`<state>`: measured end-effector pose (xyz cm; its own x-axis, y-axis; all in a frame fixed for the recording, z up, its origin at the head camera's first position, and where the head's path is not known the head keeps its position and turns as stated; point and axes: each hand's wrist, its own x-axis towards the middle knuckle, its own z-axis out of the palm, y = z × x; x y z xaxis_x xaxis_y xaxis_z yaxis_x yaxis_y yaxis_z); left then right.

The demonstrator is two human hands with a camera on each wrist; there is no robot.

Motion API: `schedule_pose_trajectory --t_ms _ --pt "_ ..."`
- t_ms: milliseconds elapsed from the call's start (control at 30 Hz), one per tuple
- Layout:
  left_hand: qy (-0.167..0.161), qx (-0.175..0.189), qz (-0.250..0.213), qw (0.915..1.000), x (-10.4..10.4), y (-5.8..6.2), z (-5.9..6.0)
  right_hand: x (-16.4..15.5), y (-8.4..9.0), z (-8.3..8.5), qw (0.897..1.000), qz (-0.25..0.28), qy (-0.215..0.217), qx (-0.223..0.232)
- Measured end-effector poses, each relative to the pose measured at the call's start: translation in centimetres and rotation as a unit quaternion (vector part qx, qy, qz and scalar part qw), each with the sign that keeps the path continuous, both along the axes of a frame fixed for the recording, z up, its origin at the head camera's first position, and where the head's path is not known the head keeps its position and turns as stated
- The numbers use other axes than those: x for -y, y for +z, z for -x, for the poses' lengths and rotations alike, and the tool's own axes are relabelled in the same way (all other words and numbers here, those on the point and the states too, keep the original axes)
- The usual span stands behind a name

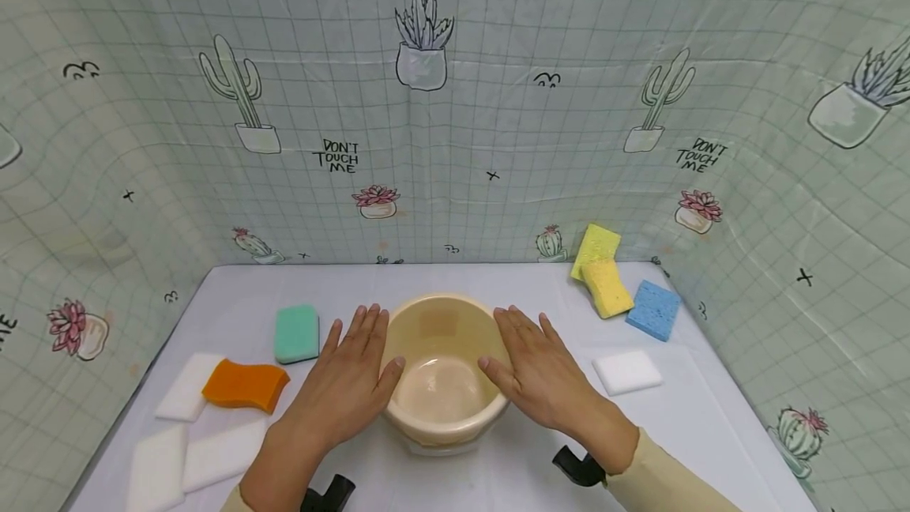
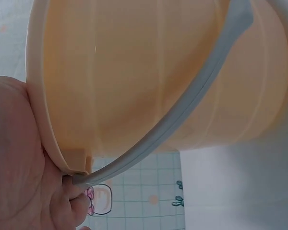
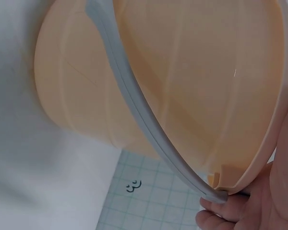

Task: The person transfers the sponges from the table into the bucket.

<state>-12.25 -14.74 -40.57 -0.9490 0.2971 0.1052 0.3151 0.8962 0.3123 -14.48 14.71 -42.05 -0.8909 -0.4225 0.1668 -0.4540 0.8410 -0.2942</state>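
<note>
Bucket (image 1: 441, 370) sits between both flat hands' grip.

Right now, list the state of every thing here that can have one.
Bucket: upright, empty, handle folded down.
Left hand: flat against the bucket's side.
Right hand: flat against the opposite side.
Orange sponge: lying partly on a white sponge.
Yellow sponges: overlapping.
</note>
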Motion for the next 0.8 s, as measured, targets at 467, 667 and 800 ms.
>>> schedule_pose_trajectory --t_ms 467,667,800 --pt "0.000 0.012 -0.002 0.9999 -0.1 -0.2 0.1 -0.9 -0.5 0.2 0.998 0.036 0.001 -0.059" --pt "0.001 0.016 0.001 0.9999 -0.1 -0.2 0.1 -3.9 -1.1 1.8 0.983 0.061 -0.017 -0.173" --pt "0.001 0.016 0.002 0.9999 0.0 -0.3 0.2 -6.7 -1.7 3.6 0.964 0.036 -0.024 -0.264"
